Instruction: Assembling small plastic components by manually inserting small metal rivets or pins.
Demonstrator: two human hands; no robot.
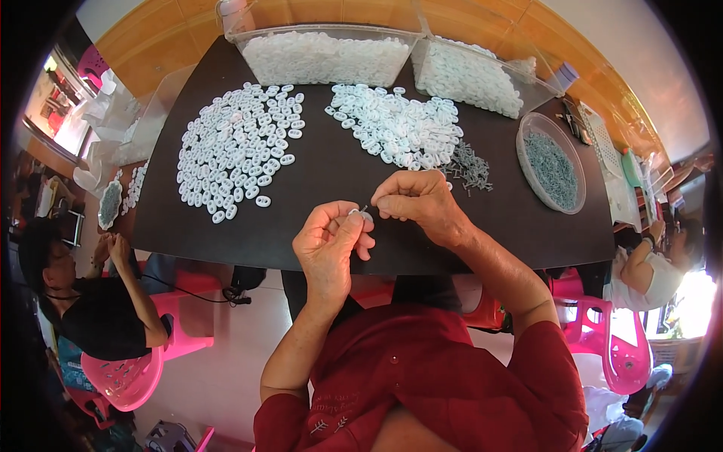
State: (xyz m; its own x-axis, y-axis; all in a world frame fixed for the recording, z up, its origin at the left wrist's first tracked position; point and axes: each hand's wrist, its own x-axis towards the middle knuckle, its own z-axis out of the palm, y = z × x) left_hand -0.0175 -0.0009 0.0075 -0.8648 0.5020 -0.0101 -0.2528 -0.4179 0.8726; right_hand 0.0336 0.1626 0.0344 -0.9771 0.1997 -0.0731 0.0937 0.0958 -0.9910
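Note:
My left hand pinches a small white plastic piece at its fingertips, over the near edge of the dark table. My right hand is closed beside it, holding a thin metal pin whose tip touches the white piece. A spread of white plastic pieces lies to the far left of my hands. A second heap of white pieces lies just beyond my right hand, with a small pile of grey pins at its right edge.
Two clear bins of white pieces stand at the table's far edge. A round clear dish of grey pins sits at right. A seated person works at left, another person at right, both on pink chairs.

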